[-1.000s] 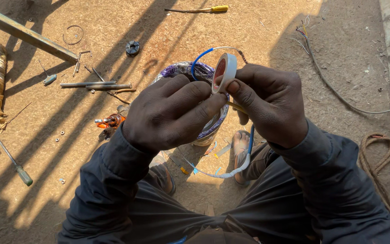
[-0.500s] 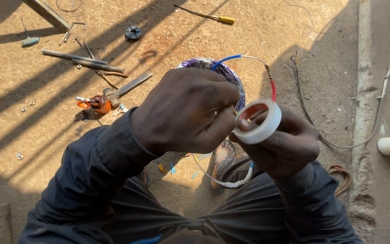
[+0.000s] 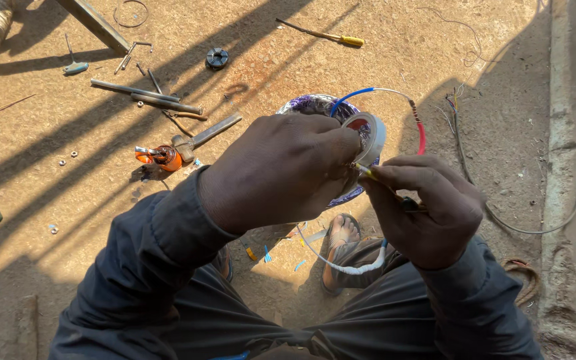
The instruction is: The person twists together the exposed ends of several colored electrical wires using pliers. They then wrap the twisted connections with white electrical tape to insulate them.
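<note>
While the left hand [image 3: 281, 172] pinches a white tape roll [image 3: 367, 137] upright at its fingertips, the right hand [image 3: 428, 207] just right of it clamps a thin wire [image 3: 368, 172] whose long axis runs leftward to meet the roll, above sandy ground [image 3: 268, 60].

White tape roll [image 3: 368, 137] tilted, held above coil; thin wire [image 3: 368, 173] beneath, possibly yellow-tipped.

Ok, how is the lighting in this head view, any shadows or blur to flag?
Head view: hard low sun, long bar-shaped shadows across the ground; left hand and right hand sharp and sunlit on top; tape roll bright but readable; lap in deep shade; no visible motion blur.
</note>
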